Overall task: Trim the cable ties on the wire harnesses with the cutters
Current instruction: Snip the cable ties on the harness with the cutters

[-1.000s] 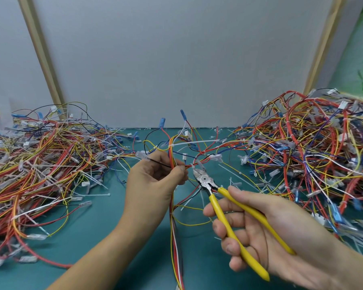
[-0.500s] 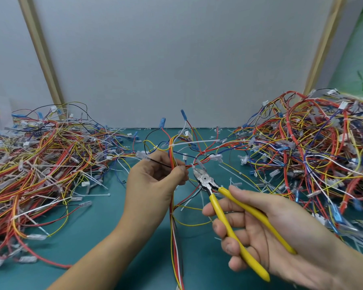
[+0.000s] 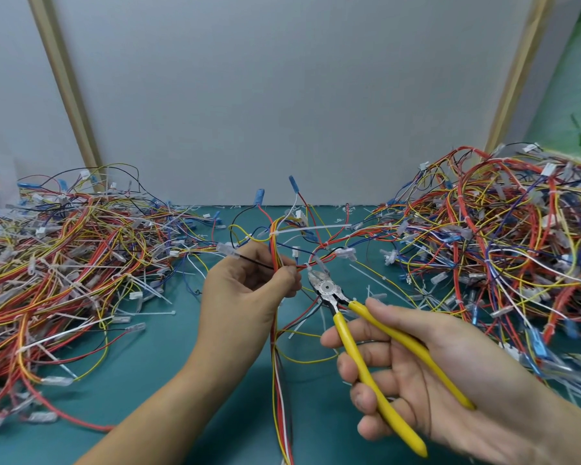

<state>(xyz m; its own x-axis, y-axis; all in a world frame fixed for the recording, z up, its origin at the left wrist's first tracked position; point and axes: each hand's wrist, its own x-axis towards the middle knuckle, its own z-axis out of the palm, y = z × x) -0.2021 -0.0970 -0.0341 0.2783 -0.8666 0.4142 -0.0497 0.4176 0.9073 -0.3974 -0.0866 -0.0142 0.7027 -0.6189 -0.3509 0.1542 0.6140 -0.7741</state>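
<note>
Currently: teal worktop (image 3: 155,380) spans the lower frame, with a left heap (image 3: 64,263) and a right heap (image 3: 500,250) of harnesses on it. Left hand (image 3: 249,297), centre, pinches one harness (image 3: 279,380) between thumb and fingers; its wires run down to the bottom edge. Right hand (image 3: 433,370), lower right, is curled round the yellow cutters (image 3: 346,333). Handles spread, nose up-left just beside the left fingertips. White tie tail (image 3: 312,228) sticks out rightward above the left hand, clear of the cutters.
</note>
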